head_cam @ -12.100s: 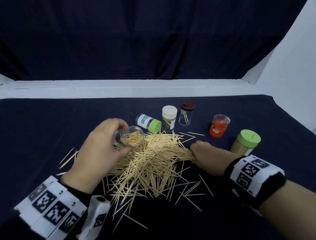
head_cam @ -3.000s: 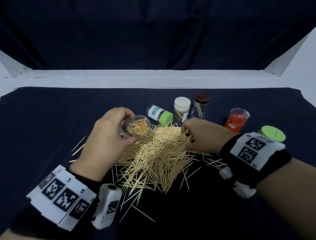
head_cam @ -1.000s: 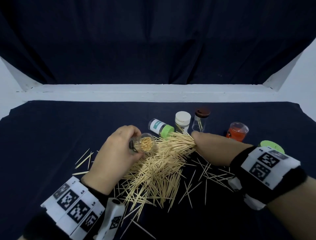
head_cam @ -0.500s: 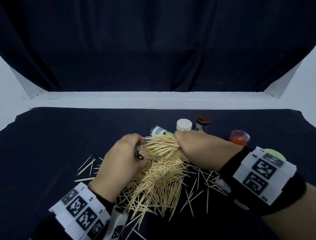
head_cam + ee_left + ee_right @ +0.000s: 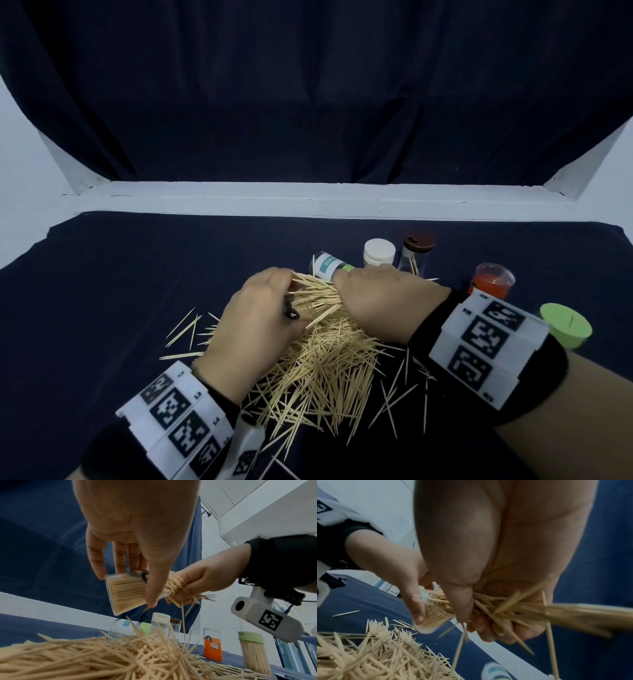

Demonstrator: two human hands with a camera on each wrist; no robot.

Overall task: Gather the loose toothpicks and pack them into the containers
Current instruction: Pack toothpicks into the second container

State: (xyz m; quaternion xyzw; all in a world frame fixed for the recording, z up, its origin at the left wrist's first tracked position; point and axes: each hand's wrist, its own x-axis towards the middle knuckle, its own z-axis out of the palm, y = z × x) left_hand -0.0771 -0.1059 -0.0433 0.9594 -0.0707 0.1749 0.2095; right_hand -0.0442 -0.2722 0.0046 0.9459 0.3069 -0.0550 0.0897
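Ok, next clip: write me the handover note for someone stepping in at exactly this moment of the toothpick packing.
Left hand: grips the small clear plastic jar, tilted on its side and already well filled with toothpicks.
Right hand: grips a messy bundle of wooden toothpicks at the jar's mouth; some stick out loose.
On the dark cloth: the big loose toothpick pile and a few strays.
Behind: green-capped clear jar lying down, white-capped jar, brown-capped jar, orange jar, green-lidded jar.
Done: one jar partly packed.
Left: insert this bundle, then gather nearly the whole pile.
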